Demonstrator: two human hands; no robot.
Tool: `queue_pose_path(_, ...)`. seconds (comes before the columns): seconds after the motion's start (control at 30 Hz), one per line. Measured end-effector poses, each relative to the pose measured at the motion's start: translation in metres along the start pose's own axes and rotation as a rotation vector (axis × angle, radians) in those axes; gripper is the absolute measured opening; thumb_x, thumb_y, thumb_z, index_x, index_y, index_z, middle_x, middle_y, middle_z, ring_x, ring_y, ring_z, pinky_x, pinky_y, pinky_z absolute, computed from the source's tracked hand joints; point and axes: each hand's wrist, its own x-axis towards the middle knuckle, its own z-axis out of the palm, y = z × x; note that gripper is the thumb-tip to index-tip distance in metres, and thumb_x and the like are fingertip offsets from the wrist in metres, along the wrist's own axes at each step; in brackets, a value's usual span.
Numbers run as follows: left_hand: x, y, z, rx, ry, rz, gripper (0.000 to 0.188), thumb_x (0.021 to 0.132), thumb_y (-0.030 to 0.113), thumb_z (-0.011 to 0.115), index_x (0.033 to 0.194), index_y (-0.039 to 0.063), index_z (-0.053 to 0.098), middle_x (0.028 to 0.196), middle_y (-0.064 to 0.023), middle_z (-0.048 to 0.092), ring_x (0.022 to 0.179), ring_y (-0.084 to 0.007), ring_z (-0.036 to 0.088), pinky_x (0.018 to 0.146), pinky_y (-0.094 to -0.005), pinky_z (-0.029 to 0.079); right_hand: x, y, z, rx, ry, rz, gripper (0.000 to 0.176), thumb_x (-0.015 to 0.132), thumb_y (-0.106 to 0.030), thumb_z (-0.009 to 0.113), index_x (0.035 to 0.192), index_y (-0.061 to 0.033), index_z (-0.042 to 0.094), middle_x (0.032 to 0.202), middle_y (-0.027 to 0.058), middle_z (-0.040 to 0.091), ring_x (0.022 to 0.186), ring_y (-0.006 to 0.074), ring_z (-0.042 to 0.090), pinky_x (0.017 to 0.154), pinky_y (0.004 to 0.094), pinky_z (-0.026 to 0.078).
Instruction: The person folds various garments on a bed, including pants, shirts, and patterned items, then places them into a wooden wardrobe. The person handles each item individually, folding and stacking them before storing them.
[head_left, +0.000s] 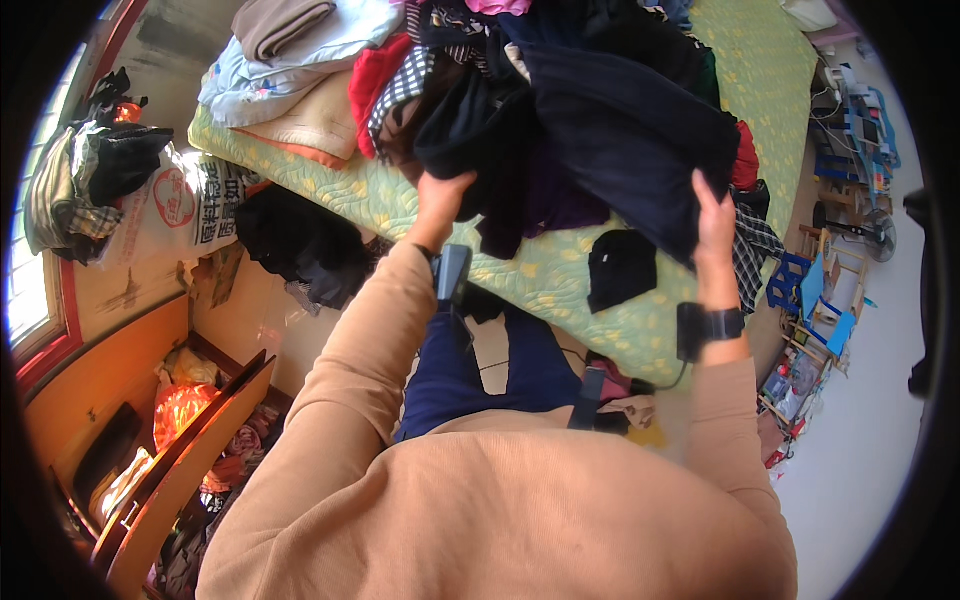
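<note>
My right hand (714, 223) grips the lower right edge of a dark navy garment (630, 135), thumb on top and the other fingers hidden behind the cloth. This garment slants across a heap of clothes on the bed. My left hand (444, 196) holds the lower edge of a bunched black garment (469, 127), its fingers mostly covered by fabric. Whether both hands hold one connected piece cannot be told. Between them, a dark purple cloth (562, 196) shows under the navy garment. A small folded black cloth (622, 270) lies near the bed's front edge.
Folded clothes (300, 75) are stacked on the left of the green patterned mattress (757, 82). Stuffed bags (180, 202) stand by the window. An opened wooden drawer or cabinet (187, 465) is at lower left. A fan (874, 234) and blue chairs (814, 289) stand right.
</note>
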Motion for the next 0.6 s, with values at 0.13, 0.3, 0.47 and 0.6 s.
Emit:
queue_pose_path(0.13, -0.030, 0.034, -0.022, -0.067, -0.083, -0.109, 0.037, 0.070, 0.004, 0.066, 0.106, 0.001, 0.057, 0.097, -0.0042, 0.061, 0.085, -0.0151, 0.057, 0.076, -0.0271, 0.045, -0.023, -0.023, -0.039, 0.059, 0.095, 0.089, 0.038, 0.084, -0.013, 0.059, 0.118, 0.0012, 0.050, 0.114, 0.0058, 0.055, 0.100, 0.0146, 0.053, 0.088, 0.0258, 0.040)
queue_pose_path(0.3, -0.072, 0.064, -0.063, -0.310, -0.086, -0.233, 0.029, 0.070, 0.004, 0.066, 0.097, -0.002, 0.057, 0.088, -0.0073, 0.061, 0.081, -0.0186, 0.058, 0.070, -0.0286, 0.047, -0.035, -0.015, -0.062, 0.014, 0.140, 0.096, 0.041, 0.083, -0.014, 0.060, 0.119, 0.0013, 0.049, 0.116, 0.0068, 0.054, 0.100, 0.0150, 0.053, 0.088, 0.0262, 0.040)
queue_pose_path(0.47, -0.102, 0.079, -0.122, -0.427, -0.076, -0.411, 0.030, 0.072, 0.006, 0.062, 0.100, 0.000, 0.056, 0.092, -0.0080, 0.060, 0.085, -0.0195, 0.057, 0.076, -0.0313, 0.047, -0.040, -0.004, -0.063, -0.024, 0.274, 0.152, 0.045, 0.082, -0.015, 0.062, 0.120, 0.0019, 0.047, 0.116, 0.0071, 0.054, 0.102, 0.0165, 0.052, 0.088, 0.0279, 0.041)
queue_pose_path(0.6, -0.121, 0.079, -0.172, -0.404, 0.012, -0.433, 0.031, 0.072, 0.010, 0.061, 0.101, 0.001, 0.057, 0.097, -0.0090, 0.061, 0.088, -0.0214, 0.059, 0.083, -0.0341, 0.047, -0.047, -0.006, -0.057, -0.005, 0.279, 0.163, 0.047, 0.081, -0.015, 0.064, 0.120, 0.0025, 0.046, 0.116, 0.0077, 0.053, 0.103, 0.0172, 0.052, 0.088, 0.0291, 0.042)
